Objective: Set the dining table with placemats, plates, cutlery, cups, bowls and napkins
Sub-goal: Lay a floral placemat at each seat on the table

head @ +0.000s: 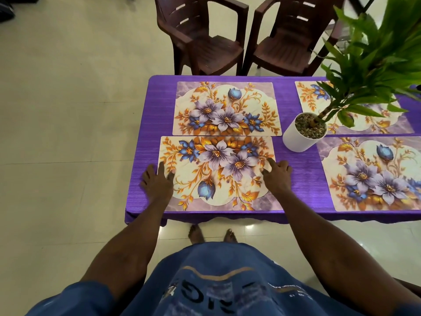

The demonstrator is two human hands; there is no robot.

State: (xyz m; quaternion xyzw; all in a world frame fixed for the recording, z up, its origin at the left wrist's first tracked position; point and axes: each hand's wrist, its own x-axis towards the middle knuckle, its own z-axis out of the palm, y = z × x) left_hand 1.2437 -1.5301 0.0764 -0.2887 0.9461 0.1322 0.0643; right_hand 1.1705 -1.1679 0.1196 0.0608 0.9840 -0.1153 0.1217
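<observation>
A flowered placemat (216,173) lies flat at the near left corner of the worktop (145,142), its long side along the near edge. The left hand (157,182) rests palm down at the mat's left edge, fingers spread; the thumb and one finger lie on the mat while the other fingers sit on the purple cloth beside it. The right hand (276,175) rests at the mat's right edge, fingers loosely spread and slightly curled, some fingertips on the mat and the rest of the hand on the cloth. Neither hand grips anything; both only press down.

A second placemat (226,108) lies just behind the first, toward the far edge, their long sides almost touching. A third placemat (373,174) lies along the near edge to the right, cut off by the frame. A fourth placemat (319,103) lies behind it, partly hidden by leaves. A white pot (300,135) holding a green plant (369,65) stands in the middle of the worktop between the four mats. Two dark brown plastic chairs (205,42) stand on the floor beyond the far edge.
</observation>
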